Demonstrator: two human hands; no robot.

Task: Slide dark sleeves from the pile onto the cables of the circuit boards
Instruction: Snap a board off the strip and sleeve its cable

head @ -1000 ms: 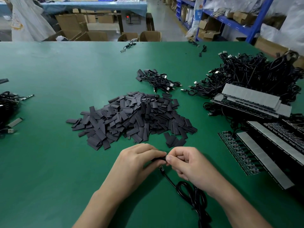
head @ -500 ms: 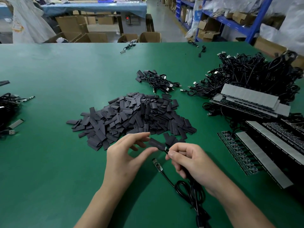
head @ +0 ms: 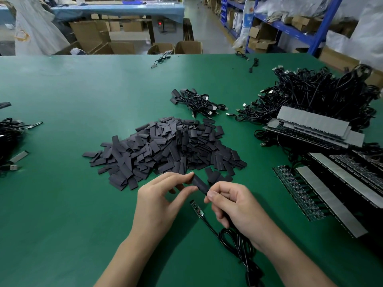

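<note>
A wide pile of flat dark sleeves (head: 165, 148) lies mid-table on the green mat. Just in front of it, my left hand (head: 159, 201) pinches one dark sleeve (head: 200, 183) between thumb and fingertips. My right hand (head: 234, 206) grips a black cable (head: 238, 243) and holds its end at the sleeve's near mouth. Below the hands a small circuit board (head: 196, 208) on that cable lies on the mat, and the cable coils toward the front edge.
Strips of circuit boards (head: 323, 189) with grey backing lie at the right, behind them a heap of black USB cables (head: 315, 96). A small bundle of sleeved cables (head: 199, 102) sits beyond the pile. More cables (head: 8, 137) lie at the left edge.
My hands have parted and lifted a little toward the pile. The sleeve, hidden between my fingertips a second ago, now shows stretched between both hands. The small board lies bare on the mat.
</note>
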